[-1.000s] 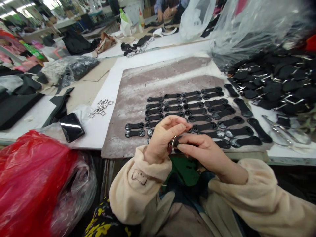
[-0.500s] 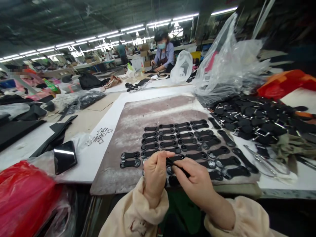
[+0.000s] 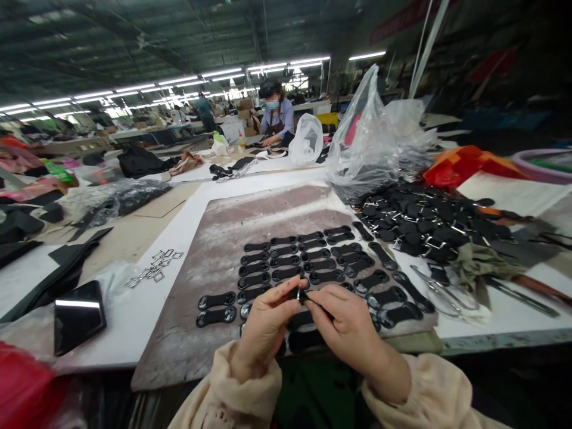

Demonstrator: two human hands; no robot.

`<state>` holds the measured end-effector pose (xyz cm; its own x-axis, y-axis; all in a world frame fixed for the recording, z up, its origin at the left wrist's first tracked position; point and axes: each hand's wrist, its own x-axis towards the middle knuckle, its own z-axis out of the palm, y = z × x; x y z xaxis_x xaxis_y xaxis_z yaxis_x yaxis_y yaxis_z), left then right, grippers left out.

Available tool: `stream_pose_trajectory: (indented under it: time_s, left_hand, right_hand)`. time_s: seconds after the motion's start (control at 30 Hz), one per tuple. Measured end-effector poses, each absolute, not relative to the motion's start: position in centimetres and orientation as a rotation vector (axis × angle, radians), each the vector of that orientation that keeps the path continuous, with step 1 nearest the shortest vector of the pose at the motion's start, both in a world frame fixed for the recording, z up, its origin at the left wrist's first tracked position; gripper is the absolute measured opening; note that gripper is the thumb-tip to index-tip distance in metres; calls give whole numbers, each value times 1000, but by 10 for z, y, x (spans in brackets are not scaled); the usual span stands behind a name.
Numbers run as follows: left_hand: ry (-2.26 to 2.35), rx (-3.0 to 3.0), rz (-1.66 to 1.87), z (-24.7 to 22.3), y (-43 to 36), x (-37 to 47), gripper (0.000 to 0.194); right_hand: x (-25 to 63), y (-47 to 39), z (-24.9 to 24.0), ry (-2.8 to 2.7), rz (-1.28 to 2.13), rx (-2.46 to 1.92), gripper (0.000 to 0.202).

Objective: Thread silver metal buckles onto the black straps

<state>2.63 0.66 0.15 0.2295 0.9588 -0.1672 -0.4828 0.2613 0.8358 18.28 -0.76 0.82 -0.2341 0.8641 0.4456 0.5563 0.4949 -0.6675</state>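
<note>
Pinching a small metal piece [image 3: 299, 292] in left hand [image 3: 264, 320] and a black strap [image 3: 307, 298] in right hand [image 3: 348, 322], each pressed together at the tips, at lower centre of the frame.
Probably fitting strap to metal, calling next for a steady grip and careful lining-up; impossible to tell whether threaded through, being mostly hidden. Just beyond, rows of black strips [image 3: 253, 280] on a brown mat [image 3: 179, 351], close enough to be nudged, glossy ends perhaps tacky. Farther out: loose buckles [image 3: 156, 275] and a phone [image 3: 79, 319] at left, a heap of black pieces [image 3: 409, 223] at right, then a clear plastic bag [image 3: 364, 140] at upper right, perhaps crowding any far reach.
</note>
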Motion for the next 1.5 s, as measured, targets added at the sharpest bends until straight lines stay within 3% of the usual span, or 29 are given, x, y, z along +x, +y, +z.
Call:
stream_pose_trajectory:
  time_s: [0.13,0.2,0.4,0.7,0.87,1.07,1.3,1.5]
  left_hand:
    - [873,850,1128,4,3,31,65]
    - [869,832,1151,6,2,33,70]
    - [777,717,1101,10,2,28,56]
    - [705,596,986,12,3,22,45]
    - [709,661,913,8,3,22,20]
    - [724,671,872,5,1,25,17]
    - [713,586,1069,5,1,32,18]
    - [766,528,1213,0,3,36,15]
  right_hand:
    - [181,-9,5,-1936,462,-1146,17]
    - [180,-10,5,-1903,500,-1145,15]
    - [178,-11,14,-1782,749,-1190,35]
    - [181,-10,15,-1854,800,-1053,71]
    - [184,-9,16,-1930,825,-1061,84]
    - [186,-7,17,-1957,854,-1041,90]
    - [183,0,8,-1841,862,-1148,100]
    - [180,2,4,-1630,1147,-1189,93]
